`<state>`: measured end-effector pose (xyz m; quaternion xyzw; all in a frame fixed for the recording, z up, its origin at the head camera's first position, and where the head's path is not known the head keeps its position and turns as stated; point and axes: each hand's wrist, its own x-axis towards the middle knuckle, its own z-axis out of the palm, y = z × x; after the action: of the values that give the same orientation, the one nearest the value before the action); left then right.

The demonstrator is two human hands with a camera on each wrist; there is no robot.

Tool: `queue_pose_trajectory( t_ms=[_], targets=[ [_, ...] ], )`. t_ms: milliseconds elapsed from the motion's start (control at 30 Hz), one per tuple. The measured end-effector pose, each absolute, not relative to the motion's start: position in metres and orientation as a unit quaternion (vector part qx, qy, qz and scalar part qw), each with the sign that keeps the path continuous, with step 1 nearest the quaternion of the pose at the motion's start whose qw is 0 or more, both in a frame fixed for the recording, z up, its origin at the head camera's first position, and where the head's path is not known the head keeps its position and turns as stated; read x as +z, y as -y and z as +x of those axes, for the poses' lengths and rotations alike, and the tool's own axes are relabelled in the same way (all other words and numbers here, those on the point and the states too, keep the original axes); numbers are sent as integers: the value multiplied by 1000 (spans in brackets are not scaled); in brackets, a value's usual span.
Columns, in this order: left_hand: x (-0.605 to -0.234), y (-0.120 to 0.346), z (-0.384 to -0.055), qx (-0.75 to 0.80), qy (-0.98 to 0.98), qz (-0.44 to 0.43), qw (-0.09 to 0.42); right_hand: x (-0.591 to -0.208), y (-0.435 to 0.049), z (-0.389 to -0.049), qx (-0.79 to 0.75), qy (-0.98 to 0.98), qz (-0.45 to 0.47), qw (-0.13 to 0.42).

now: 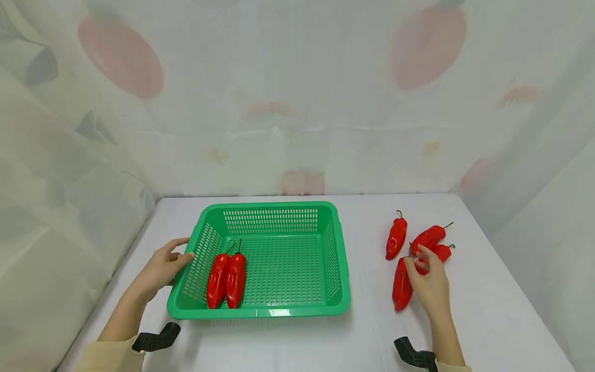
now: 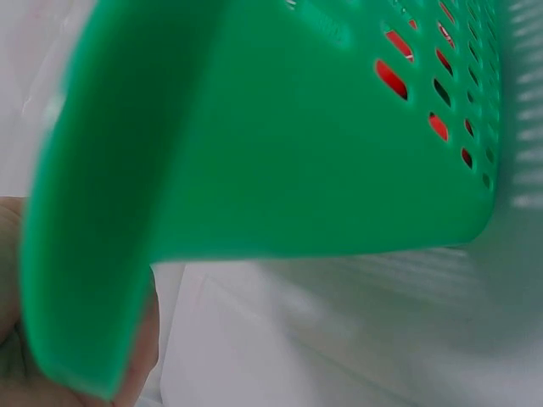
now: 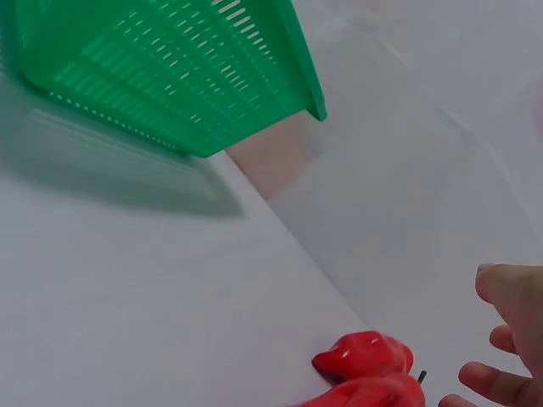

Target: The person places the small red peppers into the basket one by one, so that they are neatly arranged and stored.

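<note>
My left hand [image 1: 162, 266] grips the left rim of a green plastic basket [image 1: 307, 312], thumb at the rim and part of the fingers hidden behind it. Two glossy red chili peppers [image 1: 235, 281] with thin stems lie side by side in the basket's left part. Over at the right, my right hand [image 1: 429, 284] hovers at the stem end of a red chili pepper [image 1: 402, 287]. Its thumb and fingers are parted, and the right wrist view shows nothing between them. Under and behind that hand lie more red chili peppers [image 1: 428, 236], partly covered by the fingers.
Another red chili pepper [image 1: 396, 237] lies apart, behind the others. Everything rests on a white-covered table [image 1: 297, 346]. Pale curtains with printed fruit [image 1: 297, 103] hang at the table's back and sides.
</note>
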<state>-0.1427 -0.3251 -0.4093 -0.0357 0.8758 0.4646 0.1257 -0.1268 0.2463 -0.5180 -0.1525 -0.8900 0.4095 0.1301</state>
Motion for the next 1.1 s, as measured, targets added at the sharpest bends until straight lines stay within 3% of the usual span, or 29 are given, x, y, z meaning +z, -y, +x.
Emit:
queue_pose_trajectory(
  t_ms=[267, 1100],
  targets=[
    [-411, 326, -143, 465, -876, -37, 125, -473, -224, -100, 404, 884, -217, 88],
    [-409, 326, -142, 472, -872, -30, 126, -486, -213, -97, 387, 898, -206, 19]
  ],
)
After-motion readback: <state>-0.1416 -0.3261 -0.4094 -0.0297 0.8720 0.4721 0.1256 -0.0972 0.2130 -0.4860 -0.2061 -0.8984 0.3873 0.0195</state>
